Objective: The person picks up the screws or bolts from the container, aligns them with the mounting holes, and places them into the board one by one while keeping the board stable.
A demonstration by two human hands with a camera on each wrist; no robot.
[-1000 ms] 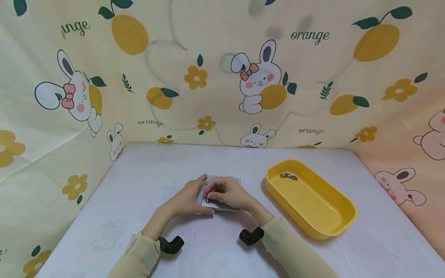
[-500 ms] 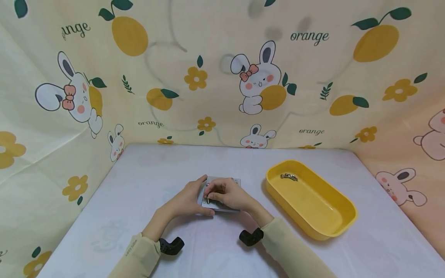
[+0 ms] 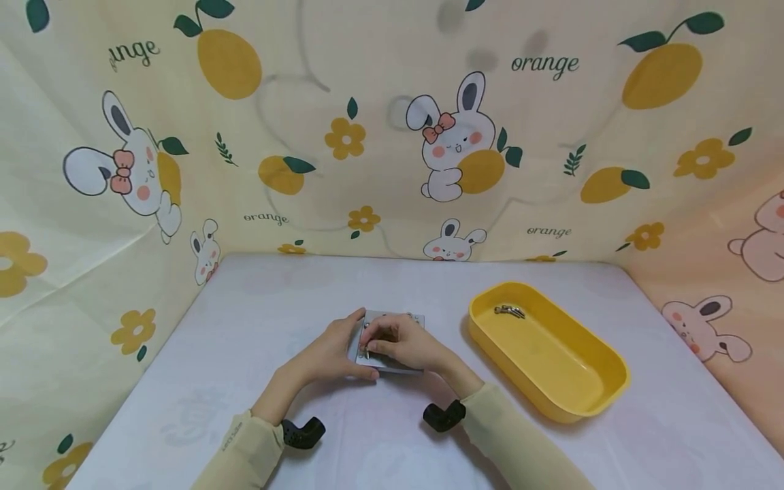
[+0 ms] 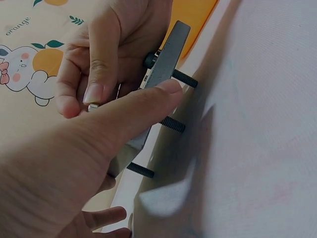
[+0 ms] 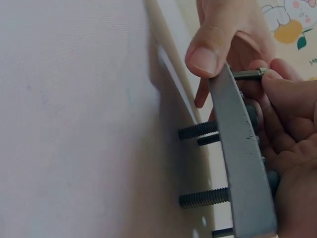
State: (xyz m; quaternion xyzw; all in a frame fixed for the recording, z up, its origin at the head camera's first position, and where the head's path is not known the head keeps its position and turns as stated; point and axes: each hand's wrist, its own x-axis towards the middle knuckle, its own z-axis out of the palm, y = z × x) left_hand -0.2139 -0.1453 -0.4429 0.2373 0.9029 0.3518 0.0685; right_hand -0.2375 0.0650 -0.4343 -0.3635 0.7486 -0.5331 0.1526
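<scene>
A grey metal plate (image 3: 401,368) stands at the middle of the table, with black threaded bolts (image 5: 204,198) sticking out of its underside. My left hand (image 3: 333,349) grips it from the left; the thumb lies along the near edge and a finger reaches the far corner. With thumb and fingertips my right hand (image 3: 404,342) pinches a small silver metal pin (image 5: 250,74), upright at the plate's left part. The pin's lower end meets the upper face; whether it sits in a hole I cannot tell. Dark bolt heads (image 4: 149,60) show on that face. My right hand covers much of the plate.
To the right stands a yellow tray (image 3: 551,367), with several small silver metal pieces (image 3: 509,311) in its far left corner. The table (image 3: 275,292) has a white cover. A printed curtain (image 3: 380,136) rises behind and on both sides.
My right fingertips have shifted very slightly about the pin, which has stayed at the same spot on the plate. The left hand, the plate and the tray have not moved.
</scene>
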